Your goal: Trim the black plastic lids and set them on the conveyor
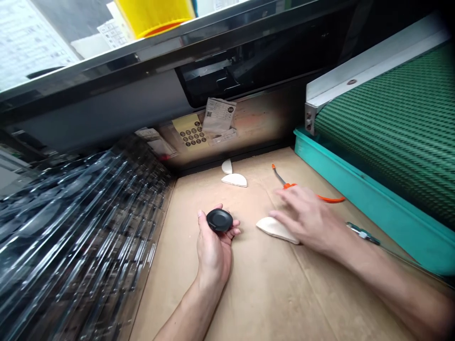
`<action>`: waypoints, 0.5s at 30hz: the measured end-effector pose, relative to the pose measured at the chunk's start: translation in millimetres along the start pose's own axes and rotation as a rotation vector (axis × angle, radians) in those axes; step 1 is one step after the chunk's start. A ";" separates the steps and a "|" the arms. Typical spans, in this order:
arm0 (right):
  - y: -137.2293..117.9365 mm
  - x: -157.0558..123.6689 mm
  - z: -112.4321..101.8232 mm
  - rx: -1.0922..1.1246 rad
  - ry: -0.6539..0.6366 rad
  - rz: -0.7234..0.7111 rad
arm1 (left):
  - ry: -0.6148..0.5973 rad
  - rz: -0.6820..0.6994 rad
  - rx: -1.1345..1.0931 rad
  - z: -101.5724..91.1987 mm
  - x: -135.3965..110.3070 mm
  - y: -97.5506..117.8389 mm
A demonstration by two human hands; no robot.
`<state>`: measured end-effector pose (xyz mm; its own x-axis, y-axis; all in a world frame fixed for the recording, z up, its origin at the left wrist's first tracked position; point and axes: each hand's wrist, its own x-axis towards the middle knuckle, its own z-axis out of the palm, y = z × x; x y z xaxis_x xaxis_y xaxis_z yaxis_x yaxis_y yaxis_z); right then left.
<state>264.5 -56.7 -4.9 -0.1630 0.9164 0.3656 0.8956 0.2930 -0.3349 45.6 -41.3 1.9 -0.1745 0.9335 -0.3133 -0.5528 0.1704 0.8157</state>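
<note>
My left hand holds a small black rounded part with a shallow dished face, thumb along one side and fingers beneath. My right hand, blurred by motion, has its thumb and fingers apart. It is above an orange-and-grey hand tool whose middle it hides; I cannot tell whether they touch. A white half-round pad lies on the cardboard, partly under this hand. Farther back are two more white pads, one larger and one smaller.
Stacked clear plastic trays line the left side. At right, a teal bin stands below a green conveyor belt. Near it lies a metal-ended tool. Labels cover part of the back panel; a yellow container sits above.
</note>
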 end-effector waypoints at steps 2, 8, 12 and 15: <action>24.3 -2.4 -4.6 -0.253 0.012 0.092 | -0.021 0.020 -0.046 -3.9 9.3 5.3; 71.3 -4.0 -0.4 -0.394 -0.175 0.317 | -0.007 0.116 -0.053 -16.7 31.4 20.6; 56.3 4.8 -13.5 -0.236 -0.176 0.354 | -0.015 0.101 -0.046 -20.8 37.5 23.1; 36.5 3.3 -31.5 0.079 -0.197 0.350 | -0.028 0.077 -0.042 -21.4 38.3 21.7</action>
<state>309.7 -51.6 11.5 0.0625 0.9969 0.0469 0.8780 -0.0325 -0.4776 9.6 -8.5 -2.8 -0.1957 0.9518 -0.2362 -0.5726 0.0846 0.8154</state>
